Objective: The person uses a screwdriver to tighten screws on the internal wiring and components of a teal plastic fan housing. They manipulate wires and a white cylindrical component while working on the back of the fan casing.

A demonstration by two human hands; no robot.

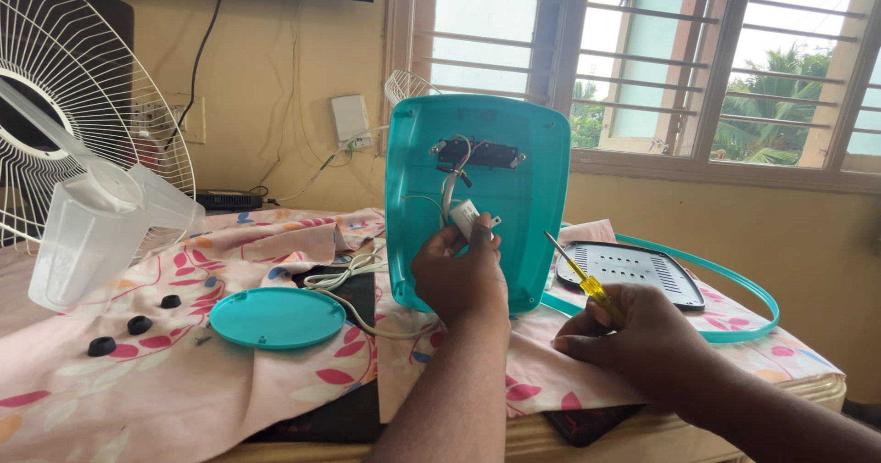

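Teal plastic fan base housing [528, 165], rounded rectangle, upright on edge over floral pink cloth [165, 380] on the desk [551, 435], hollow underside facing the camera. Inside, near the top, dark terminal block [477, 154] with thin wires running down to small white boxy component [466, 217]. White power cord [362, 307] trailing from the lower left edge across the cloth.

Left hand [459, 275] raised against the housing's lower middle, back toward the camera, fingers [450, 240] curled and pinched on the white component. Right hand [633, 339] low, resting on the cloth just right of the housing, fingers closed around yellow-handled screwdriver [580, 278], shaft angled up and left, tip beside the housing's right edge.

Round teal plastic cover [277, 317] flat on the cloth to the left, three black rubber feet [139, 324] beyond it.
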